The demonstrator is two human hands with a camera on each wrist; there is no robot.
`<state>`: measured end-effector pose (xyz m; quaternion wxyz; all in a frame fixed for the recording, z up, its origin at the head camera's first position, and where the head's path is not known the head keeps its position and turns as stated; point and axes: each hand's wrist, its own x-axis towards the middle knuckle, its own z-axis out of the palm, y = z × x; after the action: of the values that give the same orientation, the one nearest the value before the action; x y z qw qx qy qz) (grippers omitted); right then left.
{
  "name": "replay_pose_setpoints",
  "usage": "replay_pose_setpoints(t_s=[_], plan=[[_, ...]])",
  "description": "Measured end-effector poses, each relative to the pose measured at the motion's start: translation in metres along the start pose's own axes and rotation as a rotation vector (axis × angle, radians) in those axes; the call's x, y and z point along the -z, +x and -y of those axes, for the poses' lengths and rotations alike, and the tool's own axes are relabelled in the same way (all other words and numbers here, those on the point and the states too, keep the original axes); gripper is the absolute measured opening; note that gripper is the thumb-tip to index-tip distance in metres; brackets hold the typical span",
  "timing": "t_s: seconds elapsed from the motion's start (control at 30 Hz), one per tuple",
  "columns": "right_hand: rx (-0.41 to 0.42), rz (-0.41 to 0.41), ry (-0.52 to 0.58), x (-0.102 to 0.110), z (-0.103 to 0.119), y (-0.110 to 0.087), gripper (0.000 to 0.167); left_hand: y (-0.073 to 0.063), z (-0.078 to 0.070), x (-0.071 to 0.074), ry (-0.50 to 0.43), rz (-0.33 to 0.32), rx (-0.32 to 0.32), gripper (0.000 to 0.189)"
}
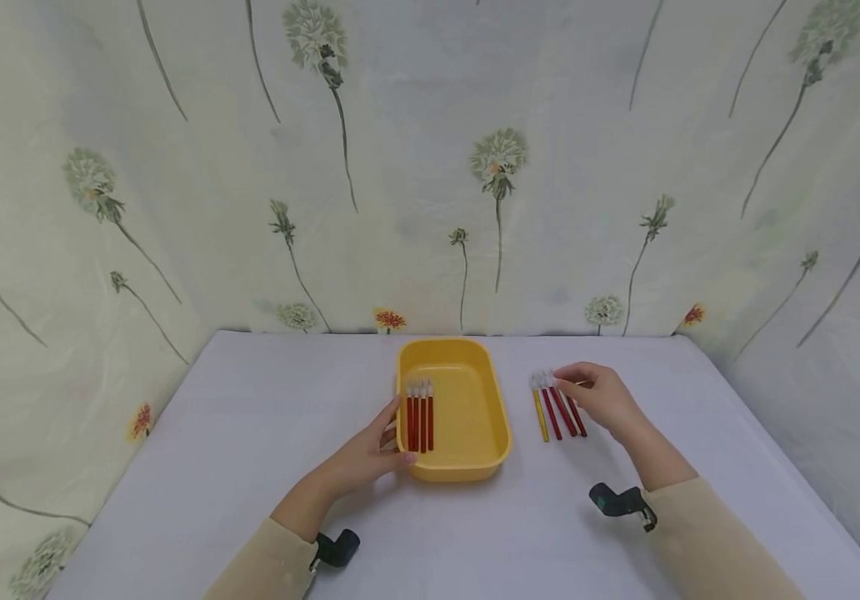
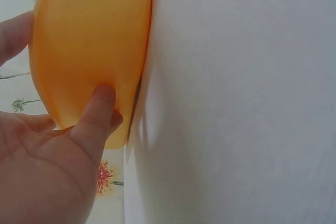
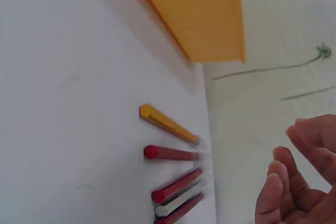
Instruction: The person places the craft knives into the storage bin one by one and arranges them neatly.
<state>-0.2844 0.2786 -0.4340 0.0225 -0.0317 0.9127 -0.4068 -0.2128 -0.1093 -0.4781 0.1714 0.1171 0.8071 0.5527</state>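
Note:
My left hand [image 1: 366, 454] holds the left side of a yellow tray [image 1: 477, 400], thumb near its front left corner. In the left wrist view, fingertips touch the outside of the tray's wall [image 2: 94, 35]. Several dark red pencils [image 1: 420, 423] with whitish tips lie side by side in the tray's left part. To the right of the tray, my right hand [image 1: 601, 398] hovers at the far, whitish ends of a loose row. That row has a yellow pencil [image 3: 167, 123], red pencils [image 3: 176, 153] and a silvery one [image 3: 178, 199]. A gap shows between thumb and fingers, holding nothing.
A white cloth covers the table [image 1: 287, 383]. Behind it and at the sides hangs a flower-printed sheet [image 1: 400, 250]. Black wrist cameras [image 1: 337, 548] stick out below both wrists, close above the table.

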Motion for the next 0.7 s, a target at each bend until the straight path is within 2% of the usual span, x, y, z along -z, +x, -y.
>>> replay_pose_setpoints(t_s=[0.23, 0.5, 0.7], plan=[[-0.021, -0.007, -0.01, 0.001, -0.024, 0.01, 0.034, 0.0, 0.0, 0.0, 0.002, 0.0, 0.004, 0.102], [-0.1, 0.028, -0.022, -0.001, -0.042, 0.018, 0.032, 0.0, -0.001, 0.0, 0.012, -0.002, 0.005, 0.102], [-0.092, 0.063, -0.04, -0.003, -0.051, 0.023, 0.029, 0.0, -0.002, 0.0, 0.014, -0.001, 0.011, 0.102]])
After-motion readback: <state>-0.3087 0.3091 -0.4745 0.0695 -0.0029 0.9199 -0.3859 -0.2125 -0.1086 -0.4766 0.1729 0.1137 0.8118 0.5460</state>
